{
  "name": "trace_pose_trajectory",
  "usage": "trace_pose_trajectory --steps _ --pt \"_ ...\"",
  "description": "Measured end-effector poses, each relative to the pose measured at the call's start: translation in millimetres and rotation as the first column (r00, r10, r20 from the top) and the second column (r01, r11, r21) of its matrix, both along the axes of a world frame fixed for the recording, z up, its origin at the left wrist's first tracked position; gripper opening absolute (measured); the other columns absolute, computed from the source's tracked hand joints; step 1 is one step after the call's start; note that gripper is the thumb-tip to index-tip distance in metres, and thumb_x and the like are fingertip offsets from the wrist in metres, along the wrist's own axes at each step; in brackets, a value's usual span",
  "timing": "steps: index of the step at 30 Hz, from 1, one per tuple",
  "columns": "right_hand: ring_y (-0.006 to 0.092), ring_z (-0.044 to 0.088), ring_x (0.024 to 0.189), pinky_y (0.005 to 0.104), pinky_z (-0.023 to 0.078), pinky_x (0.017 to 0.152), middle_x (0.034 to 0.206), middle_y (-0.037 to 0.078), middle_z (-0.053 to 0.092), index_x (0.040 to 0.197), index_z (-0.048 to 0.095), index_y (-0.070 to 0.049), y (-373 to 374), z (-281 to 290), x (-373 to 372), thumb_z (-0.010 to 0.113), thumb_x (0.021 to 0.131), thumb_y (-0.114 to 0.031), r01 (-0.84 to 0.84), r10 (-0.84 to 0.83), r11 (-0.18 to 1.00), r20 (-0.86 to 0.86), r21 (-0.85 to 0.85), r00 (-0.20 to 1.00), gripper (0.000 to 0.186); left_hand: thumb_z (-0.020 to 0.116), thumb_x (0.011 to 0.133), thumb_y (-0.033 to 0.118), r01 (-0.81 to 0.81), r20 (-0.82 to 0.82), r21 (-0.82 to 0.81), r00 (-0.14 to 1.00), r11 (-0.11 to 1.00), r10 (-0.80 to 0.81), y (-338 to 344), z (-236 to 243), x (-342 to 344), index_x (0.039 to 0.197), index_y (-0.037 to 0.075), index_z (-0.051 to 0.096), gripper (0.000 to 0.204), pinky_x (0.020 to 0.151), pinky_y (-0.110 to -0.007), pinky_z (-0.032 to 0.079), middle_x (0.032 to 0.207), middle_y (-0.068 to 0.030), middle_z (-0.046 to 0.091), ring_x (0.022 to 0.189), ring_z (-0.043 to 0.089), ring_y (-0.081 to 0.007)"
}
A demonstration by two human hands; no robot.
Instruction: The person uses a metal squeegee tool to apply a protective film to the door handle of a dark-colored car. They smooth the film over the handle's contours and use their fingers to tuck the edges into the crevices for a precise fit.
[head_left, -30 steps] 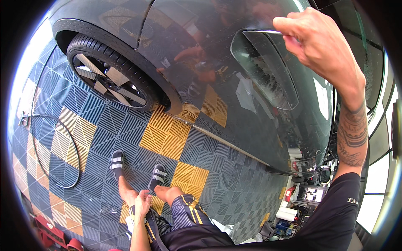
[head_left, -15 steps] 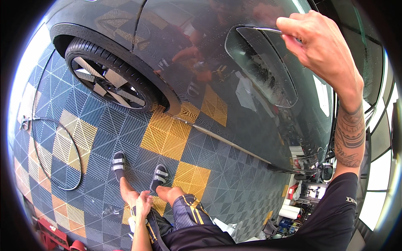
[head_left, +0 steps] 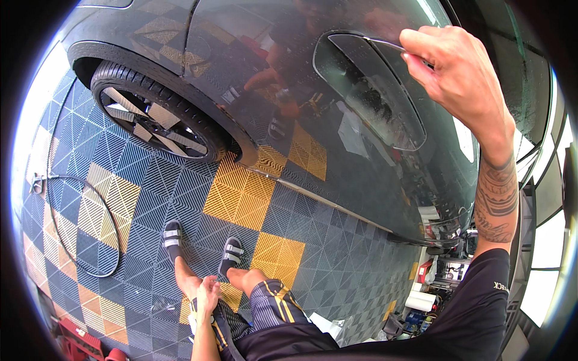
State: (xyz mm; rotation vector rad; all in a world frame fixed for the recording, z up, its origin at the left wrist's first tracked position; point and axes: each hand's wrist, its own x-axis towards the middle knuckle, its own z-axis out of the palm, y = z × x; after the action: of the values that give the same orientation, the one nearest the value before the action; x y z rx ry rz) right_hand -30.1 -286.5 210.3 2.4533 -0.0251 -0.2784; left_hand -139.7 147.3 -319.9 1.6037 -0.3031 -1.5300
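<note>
At the upper right my right hand point(head_left: 454, 75) is closed in a pinch on a thin pale strand point(head_left: 384, 42). The strand runs left from my fingertips to the wet dark grey car door point(head_left: 241, 72). There it meets the top of an outlined, rounded recess point(head_left: 367, 90) with a handle-like shape across it. Water drops and a whitish smear show inside the outline. My left hand point(head_left: 208, 296) is low, in front of my thigh and apart from the car. Its fingers are curled; whatever they hold, if anything, cannot be made out.
A car wheel point(head_left: 156, 114) stands at the left. A black hose point(head_left: 114, 234) loops over the blue-grey and yellow tiled floor point(head_left: 238, 192). Low at the left is a red object point(head_left: 81, 340). Bottles and supplies point(head_left: 418, 310) stand at the lower right.
My right hand has moved slightly down, still pinching the strand. More of the strand shows between fingers and door. The view has shifted a little; my left hand is nearly unchanged.
</note>
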Motion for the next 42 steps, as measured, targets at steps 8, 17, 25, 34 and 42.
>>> trace_pose_trajectory --steps 8,17,25,34,42 --pt "0.0297 0.047 0.056 0.0391 0.036 0.053 0.059 0.011 0.043 0.072 0.044 -0.002 -1.7 -4.8 -10.1 0.062 0.078 -0.005 0.026 -0.031 0.998 0.075 0.057 0.997 0.019 0.053 0.092 0.013 0.014 0.004 0.015 1.0 1.0 -0.014 -3.9 9.2 4.1 0.112 -0.002 0.055 0.025 0.055 -0.029 0.053 0.077 -0.0096 0.063 0.064 0.061 -0.0163" --pt "0.0289 0.043 0.051 0.0378 0.034 0.05 0.058 0.012 0.044 0.071 0.044 -0.002 1.4 -15.5 -22.6 0.063 0.079 -0.004 0.105 -0.129 0.984 0.172 0.146 0.977 0.021 0.052 0.093 0.013 0.005 -0.087 0.021 0.996 1.0 -0.003 3.0 -5.9 -0.8 0.115 -0.002 0.053 0.027 0.06 -0.029 0.053 0.082 -0.01 0.062 0.07 0.062 -0.017" --pt "0.0292 0.041 0.049 0.0368 0.033 0.048 0.057 0.013 0.044 0.07 0.044 -0.001 -6.5 -19.3 -32.6 0.063 0.081 -0.006 0.055 -0.092 0.985 0.229 0.165 0.969 0.022 0.052 0.092 0.012 -0.021 -0.07 0.022 0.997 1.0 0.022 7.4 -12.2 -4.7 0.114 -0.003 0.054 0.026 0.058 -0.03 0.054 0.08 -0.0111 0.064 0.069 0.063 -0.0182" --pt "0.0314 0.05 0.054 0.0393 0.039 0.05 0.058 0.013 0.049 0.07 0.05 -0.004 -2.8 -25.8 -39.1 0.06 0.08 -0.009 0.123 -0.171 0.973 0.258 0.193 0.951 0.015 0.052 0.091 0.01 0.093 0.009 0.057 0.996 0.994 -0.093 -3.6 10.4 9.0 0.113 -0.003 0.054 0.025 0.059 -0.028 0.055 0.085 -0.0122 0.067 0.067 0.065 -0.0176" --pt "0.031 0.058 0.056 0.04 0.045 0.049 0.06 0.01 0.057 0.078 0.056 -0.009 2.5 -41.6 -47.1 0.061 0.081 -0.012 0.144 -0.183 0.98 0.339 0.139 0.923 0.007 0.052 0.091 0.008 0.061 -0.01 0.057 0.998 0.997 -0.061 -0.7 2.7 4.1 0.115 -0.004 0.053 0.027 0.059 -0.026 0.057 0.086 -0.013 0.066 0.071 0.066 -0.0176"
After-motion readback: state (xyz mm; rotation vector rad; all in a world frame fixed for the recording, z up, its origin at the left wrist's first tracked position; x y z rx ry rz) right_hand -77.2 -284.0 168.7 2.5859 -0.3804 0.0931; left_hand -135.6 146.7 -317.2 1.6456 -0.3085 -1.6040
